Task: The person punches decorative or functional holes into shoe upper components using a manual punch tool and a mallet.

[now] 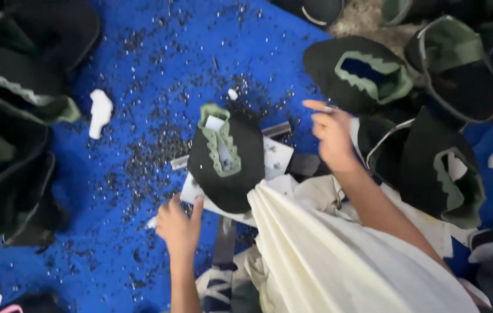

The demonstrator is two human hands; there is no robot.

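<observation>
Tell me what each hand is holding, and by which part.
Left hand presses the near edge of the black shoe upper; a closed grip cannot be confirmed. Right hand hangs open, holding nothing.

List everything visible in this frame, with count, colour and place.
Shoe upper: one, black with green lining, centre, on a white board.
Other uppers: many, black and green, piled left and right.
Mat: one, blue, underneath, strewn with dark scraps.
White pieces: several, scattered on mat.
Cloth: cream, lower right, over lap.
Left hand: at the board's lower edge.
Right hand: raised, open, holding nothing.
</observation>
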